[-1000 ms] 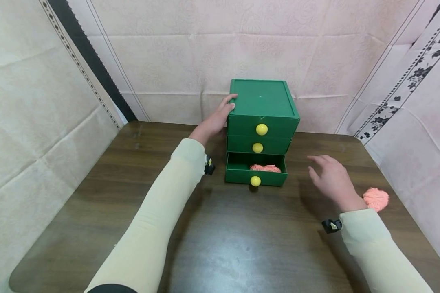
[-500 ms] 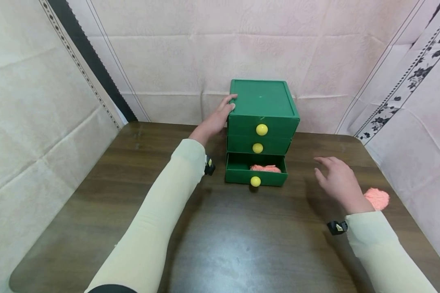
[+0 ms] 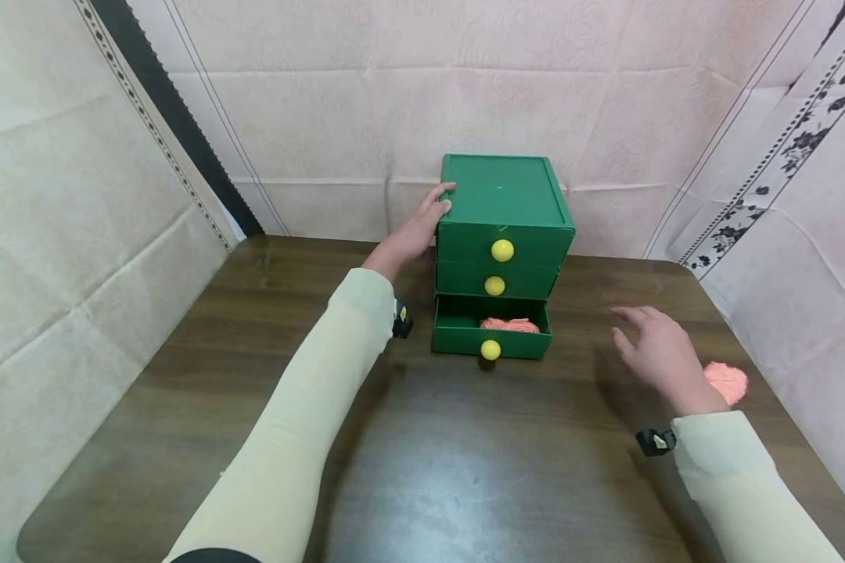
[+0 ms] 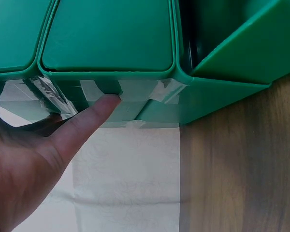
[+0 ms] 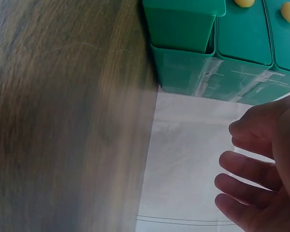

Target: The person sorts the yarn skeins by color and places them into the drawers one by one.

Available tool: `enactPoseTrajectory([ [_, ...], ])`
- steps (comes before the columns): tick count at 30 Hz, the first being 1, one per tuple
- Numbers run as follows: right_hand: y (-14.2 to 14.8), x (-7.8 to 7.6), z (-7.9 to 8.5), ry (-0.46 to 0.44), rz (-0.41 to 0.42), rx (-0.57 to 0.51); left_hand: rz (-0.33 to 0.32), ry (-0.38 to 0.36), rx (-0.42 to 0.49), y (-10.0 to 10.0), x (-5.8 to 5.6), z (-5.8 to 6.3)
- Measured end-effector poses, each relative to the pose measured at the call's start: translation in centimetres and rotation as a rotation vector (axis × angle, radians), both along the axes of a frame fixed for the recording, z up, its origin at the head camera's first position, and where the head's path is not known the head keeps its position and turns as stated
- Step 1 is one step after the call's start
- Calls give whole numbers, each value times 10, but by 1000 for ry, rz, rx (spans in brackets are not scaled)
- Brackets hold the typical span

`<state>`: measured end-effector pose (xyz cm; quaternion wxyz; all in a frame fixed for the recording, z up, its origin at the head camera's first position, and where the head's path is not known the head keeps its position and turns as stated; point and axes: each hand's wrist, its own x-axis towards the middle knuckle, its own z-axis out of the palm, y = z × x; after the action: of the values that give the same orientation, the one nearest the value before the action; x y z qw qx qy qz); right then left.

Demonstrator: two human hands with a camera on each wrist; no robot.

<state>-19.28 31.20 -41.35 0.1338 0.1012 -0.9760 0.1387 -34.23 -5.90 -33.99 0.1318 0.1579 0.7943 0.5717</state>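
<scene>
A green chest of drawers (image 3: 503, 191) with yellow round knobs stands at the back of the table. Its bottom drawer (image 3: 458, 338) is pulled out, and pink yarn (image 3: 510, 324) lies inside. My left hand (image 3: 417, 228) rests against the chest's left side, fingertips at the top edge. In the left wrist view its thumb (image 4: 94, 113) lies straight on the taped side wall. To the right of the chest, my right hand (image 3: 665, 356) hovers over the table with relaxed fingers, holding nothing. Close behind its wrist sits a ball of pink yarn (image 3: 727, 381), partly covered by the hand.
The brown wooden table (image 3: 422, 453) has rounded corners. Pale patterned cloth (image 3: 338, 117) hangs behind it and on both sides, close behind the chest. The two upper drawers (image 3: 465, 277) are closed.
My right hand has drifted a little to the right and nearer to me, away from the chest. The left hand, the chest and both pieces of yarn have stayed put.
</scene>
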Motion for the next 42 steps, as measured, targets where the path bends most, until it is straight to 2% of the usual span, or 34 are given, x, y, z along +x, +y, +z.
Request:
enactPoseTrajectory([
  [10,6,1,2,-8,-13,15,3,0,-10,0,0,1],
  [14,9,2,1,-10,-23,15,-5,-17,-17,0,2,4],
  [22,14,2,1,3,-40,24,-29,-40,-23,-1,26,26],
  [25,16,3,1,10,-40,26,-29,-40,-23,-1,29,27],
  [28,19,4,1,26,-34,31,-29,-46,-9,-1,27,26],
  [36,25,6,1,-18,-47,39,-23,-44,33,-1,4,5],
  [42,29,8,3,-67,-67,47,-11,-5,23,0,-1,0],
])
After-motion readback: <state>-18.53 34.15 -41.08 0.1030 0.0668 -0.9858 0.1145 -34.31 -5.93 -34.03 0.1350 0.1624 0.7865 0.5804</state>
